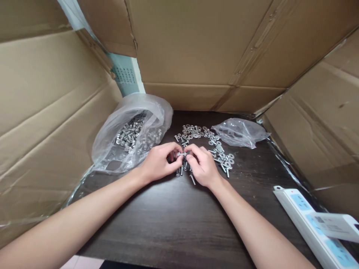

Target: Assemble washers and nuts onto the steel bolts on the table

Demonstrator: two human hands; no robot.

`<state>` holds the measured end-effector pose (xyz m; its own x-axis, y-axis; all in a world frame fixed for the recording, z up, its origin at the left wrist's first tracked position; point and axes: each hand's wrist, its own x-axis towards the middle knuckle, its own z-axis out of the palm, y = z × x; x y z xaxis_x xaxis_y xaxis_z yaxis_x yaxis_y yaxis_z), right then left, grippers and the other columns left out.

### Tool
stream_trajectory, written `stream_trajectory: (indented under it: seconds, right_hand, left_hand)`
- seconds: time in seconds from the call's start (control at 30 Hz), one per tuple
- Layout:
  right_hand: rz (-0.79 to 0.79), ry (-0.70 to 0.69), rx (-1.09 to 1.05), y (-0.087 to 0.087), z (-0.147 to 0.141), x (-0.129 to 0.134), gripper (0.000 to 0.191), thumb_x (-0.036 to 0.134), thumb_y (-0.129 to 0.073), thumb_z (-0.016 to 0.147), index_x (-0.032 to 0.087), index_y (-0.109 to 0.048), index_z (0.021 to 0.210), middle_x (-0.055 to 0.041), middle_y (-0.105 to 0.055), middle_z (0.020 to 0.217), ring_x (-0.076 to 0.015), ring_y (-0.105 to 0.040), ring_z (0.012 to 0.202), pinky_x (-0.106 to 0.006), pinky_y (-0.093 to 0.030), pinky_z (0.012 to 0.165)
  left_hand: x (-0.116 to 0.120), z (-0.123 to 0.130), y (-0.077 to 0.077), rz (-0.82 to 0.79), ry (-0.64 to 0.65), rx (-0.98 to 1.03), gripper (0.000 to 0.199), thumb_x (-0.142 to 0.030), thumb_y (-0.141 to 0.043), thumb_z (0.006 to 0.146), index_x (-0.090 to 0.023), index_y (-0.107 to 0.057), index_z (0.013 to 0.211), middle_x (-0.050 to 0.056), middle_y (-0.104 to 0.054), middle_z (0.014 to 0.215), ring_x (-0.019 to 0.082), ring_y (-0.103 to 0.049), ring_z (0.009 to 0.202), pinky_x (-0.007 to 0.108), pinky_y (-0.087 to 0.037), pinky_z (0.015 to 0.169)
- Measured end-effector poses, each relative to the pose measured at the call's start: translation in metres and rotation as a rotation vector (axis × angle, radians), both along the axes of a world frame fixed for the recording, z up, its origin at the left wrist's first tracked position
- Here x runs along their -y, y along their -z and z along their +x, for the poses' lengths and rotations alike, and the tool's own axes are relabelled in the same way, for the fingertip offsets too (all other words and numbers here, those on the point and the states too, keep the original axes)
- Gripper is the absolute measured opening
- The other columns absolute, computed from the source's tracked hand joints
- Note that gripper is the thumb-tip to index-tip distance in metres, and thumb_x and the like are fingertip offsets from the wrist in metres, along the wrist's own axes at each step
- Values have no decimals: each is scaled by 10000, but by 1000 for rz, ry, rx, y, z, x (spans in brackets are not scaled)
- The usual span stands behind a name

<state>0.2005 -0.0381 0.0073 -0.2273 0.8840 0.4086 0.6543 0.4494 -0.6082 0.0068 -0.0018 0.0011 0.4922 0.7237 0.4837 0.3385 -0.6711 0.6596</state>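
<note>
A small silvery bolt [182,154] lies sideways between my hands, just above the table. My left hand [161,160] pinches its left end between thumb and fingers. At the other end, my right hand [202,164] has its thumb and fingertips closed round the bolt; a small ring-like part shows there, but whether it is a nut or a washer I cannot tell. Below the fingertips lie several loose bolts [192,179]. Behind and to the right of my hands, flat washers [230,161] are scattered among more bolts and small nuts.
An open clear plastic bag [161,106] holding many bolts [130,135] stands at the left. A flattened plastic bag [241,132] lies back right. A white power strip [291,196] with a white plug-in device [335,226] runs along the right. Cardboard walls [196,45] surround the dark table [157,228].
</note>
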Motion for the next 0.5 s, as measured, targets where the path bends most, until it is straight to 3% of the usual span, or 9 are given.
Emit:
stream_trajectory:
  seconds: [0.27,0.5]
  right_hand:
    - [-19,-10,18,5,1,-3,230,267,-436,974,204,-613,842,-17,-691,778,-182,-580,707,-344,-370,772]
    - [8,23,5,1,0,-1,187,254,-454,944,208,-635,953,7,-617,677,-184,-551,659,-329,-377,735]
  left_hand:
    - [1,0,0,15,7,6,98,-185,-647,890,-173,-658,987,-25,-675,800,84,-608,655,212,-481,655]
    - [0,0,0,11,1,-2,85,-180,-652,885,-170,-655,970,-30,-674,803,81,-610,666,206,-477,655]
